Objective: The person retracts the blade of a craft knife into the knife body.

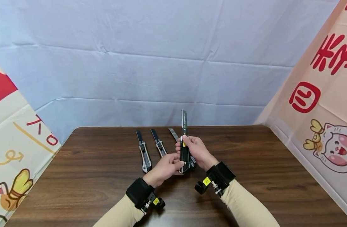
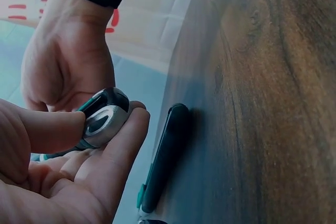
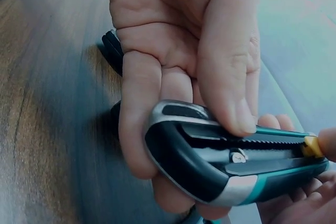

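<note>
Black, teal-trimmed plastic utility knife w/ long extended steel blade (image 1: 184, 148), held upright above dark woodgrain table (image 1: 247, 176). Right hand (image 1: 196, 152) wraps handle; left hand (image 1: 164, 168) pinches its metal-capped butt end.

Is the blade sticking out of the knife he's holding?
Out. In the head view, the utility knife shows a long blade sticking up past the right hand.

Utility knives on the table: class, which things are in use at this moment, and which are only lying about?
In use:
held utility knife
left hand pinching its butt end
right hand gripping its body

Lying about:
two knives on the wooden table
a third, partly hidden behind the hands
</note>
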`<state>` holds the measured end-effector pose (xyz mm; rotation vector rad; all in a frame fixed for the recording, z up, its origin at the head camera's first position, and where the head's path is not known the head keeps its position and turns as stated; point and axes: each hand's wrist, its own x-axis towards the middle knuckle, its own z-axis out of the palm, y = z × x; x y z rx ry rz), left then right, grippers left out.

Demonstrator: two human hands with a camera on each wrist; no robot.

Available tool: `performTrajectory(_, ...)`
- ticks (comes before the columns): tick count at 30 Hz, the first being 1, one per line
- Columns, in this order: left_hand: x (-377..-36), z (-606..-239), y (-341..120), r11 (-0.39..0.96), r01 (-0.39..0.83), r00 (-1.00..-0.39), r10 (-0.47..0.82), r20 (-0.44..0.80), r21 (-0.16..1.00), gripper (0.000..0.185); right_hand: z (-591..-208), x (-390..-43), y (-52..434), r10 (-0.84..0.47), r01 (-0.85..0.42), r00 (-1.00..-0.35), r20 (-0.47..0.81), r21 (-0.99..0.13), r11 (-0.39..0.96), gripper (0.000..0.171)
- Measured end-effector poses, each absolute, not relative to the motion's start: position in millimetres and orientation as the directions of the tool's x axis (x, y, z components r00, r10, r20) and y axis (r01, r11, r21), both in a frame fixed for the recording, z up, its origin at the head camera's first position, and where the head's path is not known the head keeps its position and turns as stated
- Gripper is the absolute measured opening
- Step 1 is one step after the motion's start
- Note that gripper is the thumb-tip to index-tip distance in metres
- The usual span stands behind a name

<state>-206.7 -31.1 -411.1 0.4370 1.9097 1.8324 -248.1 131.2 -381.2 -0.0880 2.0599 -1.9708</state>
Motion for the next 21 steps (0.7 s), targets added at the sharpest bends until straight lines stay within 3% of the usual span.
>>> performTrajectory(21,-207.1,-405.9,-30.7,0.085,-0.078,-0.848,0.518,-0.111,0.993,0.036,-378.4,-247.3,132.1,-0.277,0.131,-0.95,-0.141,-0.99,0.055,0.039)
